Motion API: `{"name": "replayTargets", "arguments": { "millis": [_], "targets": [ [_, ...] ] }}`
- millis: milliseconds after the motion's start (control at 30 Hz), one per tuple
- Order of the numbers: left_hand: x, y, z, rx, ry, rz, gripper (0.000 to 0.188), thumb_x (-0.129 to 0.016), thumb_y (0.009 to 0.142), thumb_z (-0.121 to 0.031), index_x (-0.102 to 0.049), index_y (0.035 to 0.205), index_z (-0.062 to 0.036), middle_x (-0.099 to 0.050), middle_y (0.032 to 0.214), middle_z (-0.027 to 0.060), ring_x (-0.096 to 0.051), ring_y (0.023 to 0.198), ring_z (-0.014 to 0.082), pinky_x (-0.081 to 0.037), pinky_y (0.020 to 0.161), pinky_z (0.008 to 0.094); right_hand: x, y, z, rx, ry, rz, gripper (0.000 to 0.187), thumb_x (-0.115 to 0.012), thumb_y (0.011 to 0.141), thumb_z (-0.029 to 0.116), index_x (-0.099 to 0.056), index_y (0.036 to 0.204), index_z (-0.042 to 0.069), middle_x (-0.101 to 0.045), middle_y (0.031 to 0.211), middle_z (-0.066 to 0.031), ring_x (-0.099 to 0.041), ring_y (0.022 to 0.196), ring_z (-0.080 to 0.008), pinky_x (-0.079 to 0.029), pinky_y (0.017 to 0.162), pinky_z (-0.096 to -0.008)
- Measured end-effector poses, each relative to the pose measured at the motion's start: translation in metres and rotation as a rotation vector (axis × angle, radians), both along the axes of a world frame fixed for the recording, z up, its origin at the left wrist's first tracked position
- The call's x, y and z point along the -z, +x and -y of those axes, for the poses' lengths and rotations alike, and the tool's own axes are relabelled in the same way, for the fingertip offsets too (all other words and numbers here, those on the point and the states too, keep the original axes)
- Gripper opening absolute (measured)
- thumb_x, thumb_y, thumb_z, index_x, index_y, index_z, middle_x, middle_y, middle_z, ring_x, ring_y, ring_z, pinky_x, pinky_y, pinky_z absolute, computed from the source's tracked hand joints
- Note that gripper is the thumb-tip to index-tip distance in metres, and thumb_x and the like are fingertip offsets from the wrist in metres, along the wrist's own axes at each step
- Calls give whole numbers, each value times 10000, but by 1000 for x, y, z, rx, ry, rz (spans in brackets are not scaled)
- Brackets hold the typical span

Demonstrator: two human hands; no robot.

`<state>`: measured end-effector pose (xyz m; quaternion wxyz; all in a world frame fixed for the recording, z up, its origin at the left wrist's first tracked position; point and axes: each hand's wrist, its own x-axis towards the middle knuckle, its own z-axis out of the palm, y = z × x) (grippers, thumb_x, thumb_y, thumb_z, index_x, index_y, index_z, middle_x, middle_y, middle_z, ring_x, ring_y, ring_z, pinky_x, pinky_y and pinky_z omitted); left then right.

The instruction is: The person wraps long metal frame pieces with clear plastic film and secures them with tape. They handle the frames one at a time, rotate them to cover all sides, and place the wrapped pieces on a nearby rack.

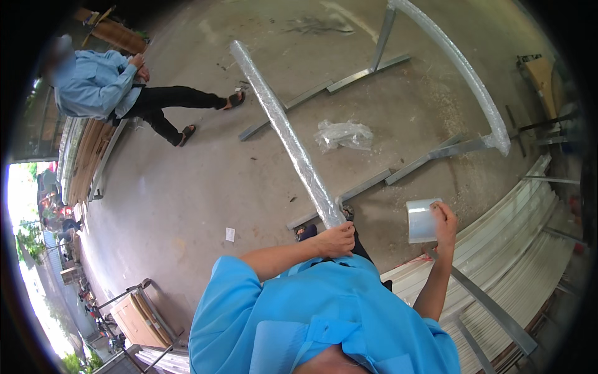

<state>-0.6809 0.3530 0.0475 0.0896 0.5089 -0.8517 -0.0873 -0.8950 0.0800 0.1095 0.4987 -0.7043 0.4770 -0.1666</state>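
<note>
In front of me a long straight bar (280, 124), wrapped in shiny clear plastic, runs away from my body toward the upper left. My left hand (338, 240) is closed on the wrap at its near end. Out to the right, my right hand (445, 222) grips a short, wide roll of clear plastic film (422, 222) by its right-hand edge. The roll is apart from the bar. Whether a strip of film runs between roll and bar I cannot tell. Below the wrapped bar, grey metal bars (367, 185) lie on the floor.
A curved bar in bubble wrap (467, 62) stands off to the far right. Crumpled clear plastic (344, 135) lies between the bars. Long white strips (498, 243) are stacked at right beside a metal rail (492, 308). A person (124, 93) walks at the far left.
</note>
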Motion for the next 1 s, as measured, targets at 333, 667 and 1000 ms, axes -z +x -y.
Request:
{"name": "replayTargets", "arguments": {
  "millis": [333, 667, 1000],
  "targets": [
    [-6, 186, 13, -318, 4, 52, 535, -520, 883, -559, -536, 1227, -150, -508, 1320, 84, -381, 1338, 271, -198, 1145, 494, -25, 31, -41, 2, -53, 30, 185, -574, 909, 148, -656, 963, -9, -579, 800, 16, -487, 760, -72, -395, 691, -227],
    [-2, 425, 74, -591, -10, 19, 485, -470, 914, -542, -622, 1090, -117, -582, 1217, 47, -363, 1360, 243, -151, 1161, 510, -61, 140, -122, 249, -153, 146, 140, -614, 924, 144, -646, 950, 11, -607, 888, -6, -521, 850, -88, -420, 776, -230],
    [-20, 649, 127, -966, -33, 73, 337, -425, 944, -391, -668, 1108, -226, -536, 1300, 15, -312, 1371, 285, -248, 1094, 587, -107, 224, -227, 533, -113, 28, 187, -603, 950, 214, -644, 947, 32, -586, 884, 20, -502, 831, -75, -409, 773, -230]
  ]
}}
